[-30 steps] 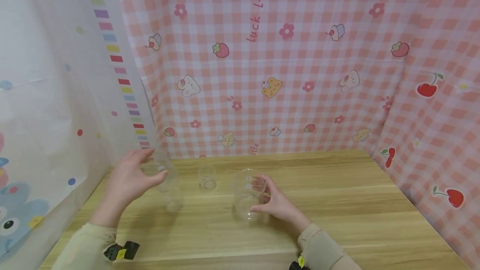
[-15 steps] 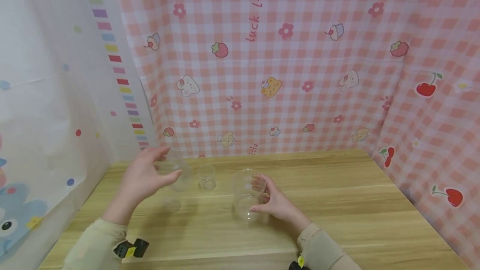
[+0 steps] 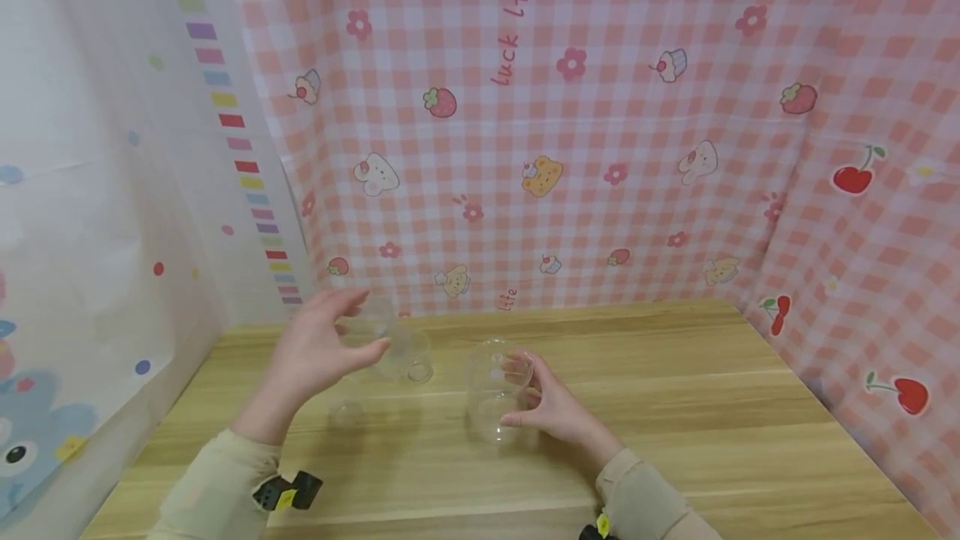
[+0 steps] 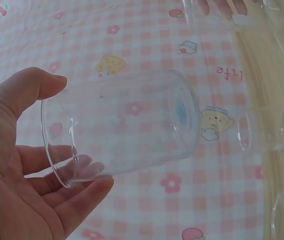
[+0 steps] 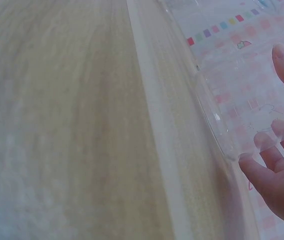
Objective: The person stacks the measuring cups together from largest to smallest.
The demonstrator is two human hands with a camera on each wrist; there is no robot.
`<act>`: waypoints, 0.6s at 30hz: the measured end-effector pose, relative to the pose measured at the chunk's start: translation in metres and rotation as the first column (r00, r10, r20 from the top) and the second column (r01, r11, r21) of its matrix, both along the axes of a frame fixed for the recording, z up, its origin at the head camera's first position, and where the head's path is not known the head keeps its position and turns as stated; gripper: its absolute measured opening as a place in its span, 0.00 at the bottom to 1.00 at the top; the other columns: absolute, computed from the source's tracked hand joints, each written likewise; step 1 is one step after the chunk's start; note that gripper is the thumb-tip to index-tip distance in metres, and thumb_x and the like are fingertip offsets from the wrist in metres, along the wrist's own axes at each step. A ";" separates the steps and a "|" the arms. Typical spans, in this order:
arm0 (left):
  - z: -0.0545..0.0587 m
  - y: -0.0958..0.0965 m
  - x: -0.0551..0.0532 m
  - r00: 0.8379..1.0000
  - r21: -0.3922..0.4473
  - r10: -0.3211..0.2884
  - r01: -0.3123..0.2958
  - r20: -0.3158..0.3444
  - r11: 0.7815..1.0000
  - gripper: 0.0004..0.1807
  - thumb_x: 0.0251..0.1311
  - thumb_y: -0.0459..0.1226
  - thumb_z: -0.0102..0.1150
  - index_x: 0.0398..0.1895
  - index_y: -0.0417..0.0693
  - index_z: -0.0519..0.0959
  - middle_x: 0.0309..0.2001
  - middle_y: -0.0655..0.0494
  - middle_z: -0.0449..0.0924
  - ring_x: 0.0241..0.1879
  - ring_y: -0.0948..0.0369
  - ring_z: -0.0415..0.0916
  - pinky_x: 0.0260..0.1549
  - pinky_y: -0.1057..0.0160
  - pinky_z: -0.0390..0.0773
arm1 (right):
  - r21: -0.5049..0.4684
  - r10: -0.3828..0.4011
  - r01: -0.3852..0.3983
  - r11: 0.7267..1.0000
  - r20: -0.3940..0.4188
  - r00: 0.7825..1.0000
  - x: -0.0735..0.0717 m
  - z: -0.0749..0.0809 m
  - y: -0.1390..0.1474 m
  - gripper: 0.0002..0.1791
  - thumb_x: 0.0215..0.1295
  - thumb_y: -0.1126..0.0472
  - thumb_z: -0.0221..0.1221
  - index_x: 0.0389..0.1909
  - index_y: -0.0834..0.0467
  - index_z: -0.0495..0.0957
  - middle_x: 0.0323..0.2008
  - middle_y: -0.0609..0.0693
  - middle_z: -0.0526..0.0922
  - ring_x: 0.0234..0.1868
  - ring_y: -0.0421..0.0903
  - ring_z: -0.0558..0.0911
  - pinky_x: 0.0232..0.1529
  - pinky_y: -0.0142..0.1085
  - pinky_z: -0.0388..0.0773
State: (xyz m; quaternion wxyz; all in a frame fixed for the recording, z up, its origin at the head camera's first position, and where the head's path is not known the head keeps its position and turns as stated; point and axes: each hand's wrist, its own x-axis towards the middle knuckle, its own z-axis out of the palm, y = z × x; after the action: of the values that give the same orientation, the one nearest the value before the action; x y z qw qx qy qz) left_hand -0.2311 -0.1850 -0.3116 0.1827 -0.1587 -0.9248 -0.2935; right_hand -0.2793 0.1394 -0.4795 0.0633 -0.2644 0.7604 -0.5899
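My left hand (image 3: 315,350) holds a clear cup (image 4: 132,125) by its rim, thumb on one side and fingers on the other. The cup hangs above the table with its base downward, in front of a small clear cup (image 3: 420,369). My right hand (image 3: 555,411) grips a larger clear cup (image 3: 491,402) from its right side; this one stands on the table. In the right wrist view the fingertips (image 5: 254,167) touch its transparent wall. Nearer and to the left lies another small clear piece (image 3: 346,414), its shape hard to make out.
A wood-grain table (image 3: 675,423) carries everything. Pink checked cloth (image 3: 600,132) hangs behind it and on the right side, and a white patterned sheet (image 3: 90,215) hangs on the left. Both wrists wear small black cameras (image 3: 288,492).
My left hand has moved to the right with the clear cup, toward the small cup at the back. The right hand and its larger cup have stayed where they were.
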 end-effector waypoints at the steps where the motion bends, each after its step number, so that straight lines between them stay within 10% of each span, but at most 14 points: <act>1: 0.000 0.001 0.000 1.000 0.000 -0.003 0.003 -0.005 1.000 0.37 0.50 0.42 0.75 0.62 0.37 0.74 0.53 0.43 0.77 0.50 0.47 0.76 0.46 0.48 0.82 | 0.000 -0.001 0.001 1.000 0.000 1.000 0.000 0.000 0.000 0.49 0.54 0.67 0.72 0.73 0.59 0.53 0.69 0.64 0.65 0.69 0.63 0.65 0.66 0.59 0.63; 18: -0.001 0.024 -0.003 0.999 0.087 -0.033 0.033 -0.007 0.996 0.37 0.49 0.42 0.76 0.62 0.38 0.74 0.53 0.44 0.76 0.51 0.48 0.76 0.46 0.51 0.82 | -0.007 0.002 -0.002 1.000 -0.004 1.000 0.001 0.001 0.000 0.50 0.54 0.66 0.73 0.73 0.60 0.53 0.68 0.65 0.65 0.68 0.64 0.66 0.66 0.58 0.63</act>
State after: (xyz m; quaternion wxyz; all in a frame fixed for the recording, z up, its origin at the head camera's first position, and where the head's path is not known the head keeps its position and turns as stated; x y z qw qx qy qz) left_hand -0.2339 -0.1613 -0.3129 0.1869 -0.1666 -0.9080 -0.3360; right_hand -0.2784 0.1391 -0.4785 0.0615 -0.2666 0.7580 -0.5921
